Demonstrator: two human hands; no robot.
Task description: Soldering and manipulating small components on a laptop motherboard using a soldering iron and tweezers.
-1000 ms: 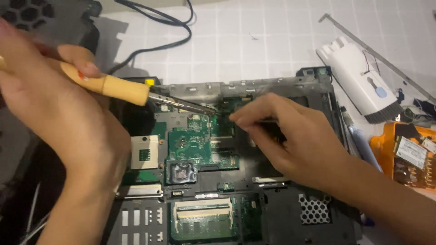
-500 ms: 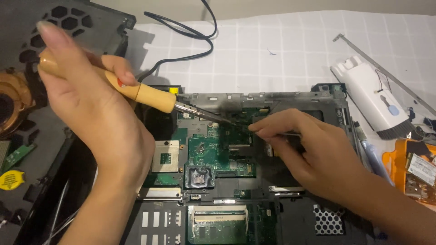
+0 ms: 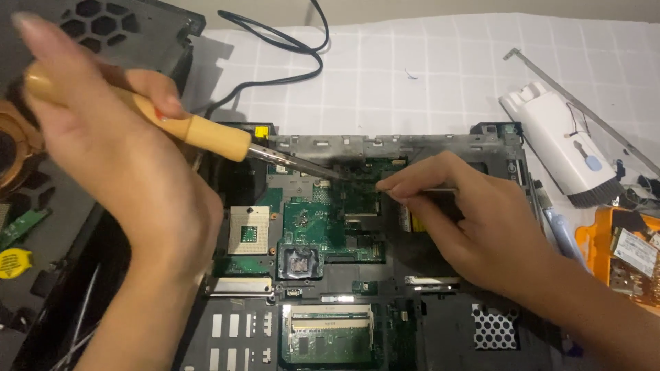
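1. Left hand (image 3: pixel 117 172) wrapped around wooden-handled soldering iron (image 3: pixel 206 134), tip down on green circuit board (image 3: pixel 330 220) in open laptop base (image 3: pixel 426 148).
2. Right hand (image 3: pixel 467 220) pinching thin probe (image 3: pixel 430 191) just beside tip.
3. Risks: scorched fingertips, bridged contacts through slip.

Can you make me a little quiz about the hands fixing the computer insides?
1. True or false: the left hand holds a tool with a wooden handle.
2. What colour is the circuit board? A red, B green, C blue.
3. Which hand pinches a thin tool next to the metal tip?

Key: 1 true. 2 B. 3 the right hand.
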